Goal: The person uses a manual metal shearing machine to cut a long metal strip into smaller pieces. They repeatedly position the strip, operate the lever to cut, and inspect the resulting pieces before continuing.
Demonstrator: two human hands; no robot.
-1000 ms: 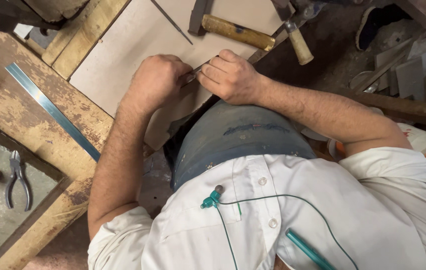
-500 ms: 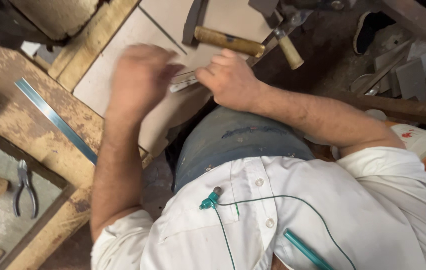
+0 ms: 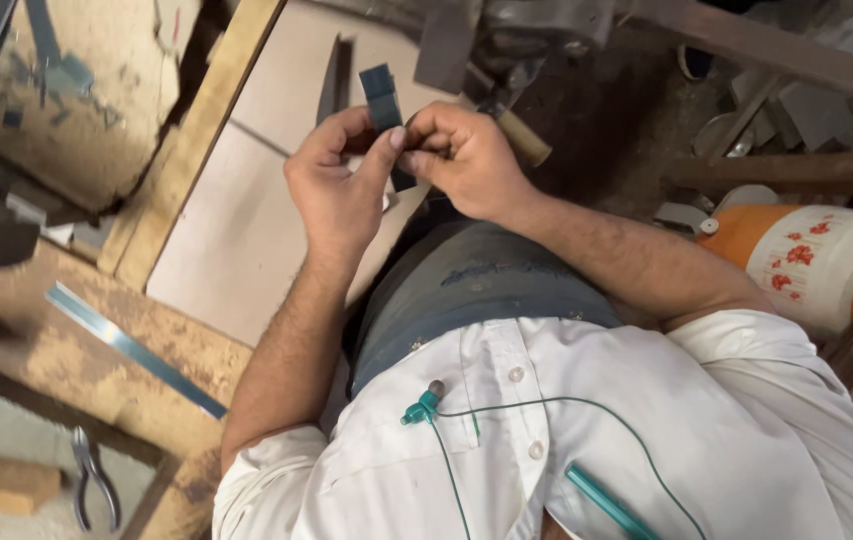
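**Colours and Patterns Around the Hands**

The left hand [image 3: 342, 190] and right hand [image 3: 462, 160] are pinching a dark blue-grey strip [image 3: 382, 98]. Beneath the hands, a pale beige board [image 3: 237, 220] is showing a plain, unpatterned face. Left of the left hand, a light blue metal strip [image 3: 132, 348] is lying on worn, mottled brown wood [image 3: 67, 340]. Right of the right hand, an orange-and-white container [image 3: 812, 255] is displaying small red flowers. Below the hands, a white shirt [image 3: 587, 440] is carrying a teal cord [image 3: 507, 410] over dark grey trousers [image 3: 477, 280].

L hand [image 3: 339, 190] & R hand [image 3: 467, 160] pinch dark metal strip [image 3: 382, 97] above tile [image 3: 237, 220].
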